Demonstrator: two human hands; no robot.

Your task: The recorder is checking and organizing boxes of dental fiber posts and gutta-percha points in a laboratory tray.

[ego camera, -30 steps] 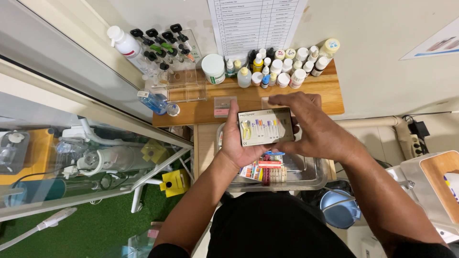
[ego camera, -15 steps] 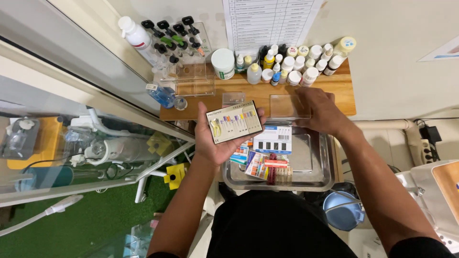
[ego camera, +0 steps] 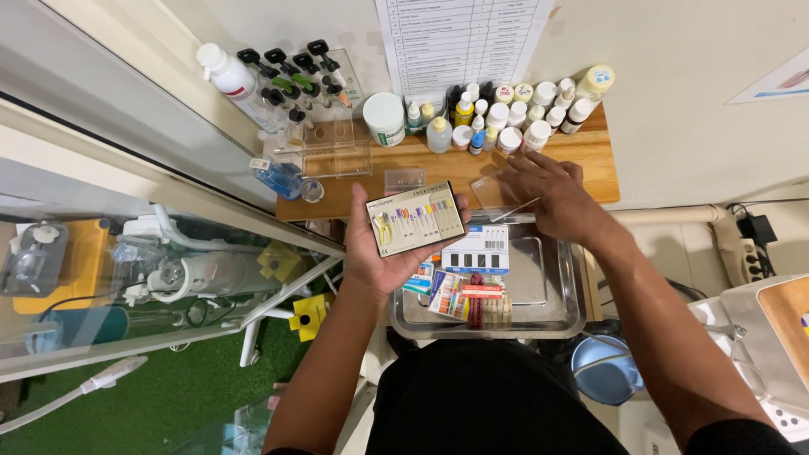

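Instrument box (ego camera: 416, 219) gripped in left hand (ego camera: 381, 253); right hand (ego camera: 552, 195) open on clear lid (ego camera: 497, 192), edges faint.

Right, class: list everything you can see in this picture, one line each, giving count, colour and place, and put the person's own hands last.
Flat clear-lidded case of small colour-handled tools: one, beige, in left palm.
Shallow steel tray: one, silver, below the shelf.
Small packets: several, multicoloured, in the tray.
Wooden shelf: one, brown, against the wall.
Small bottles: many, mostly white-capped, at shelf back.
Round white tub: one, left of the bottles.
Clear plastic lid: one, on the shelf, under right fingertips.
Printed sheet: one, white, on the wall.
Left hand: holds the case.
Right hand: on the shelf edge.
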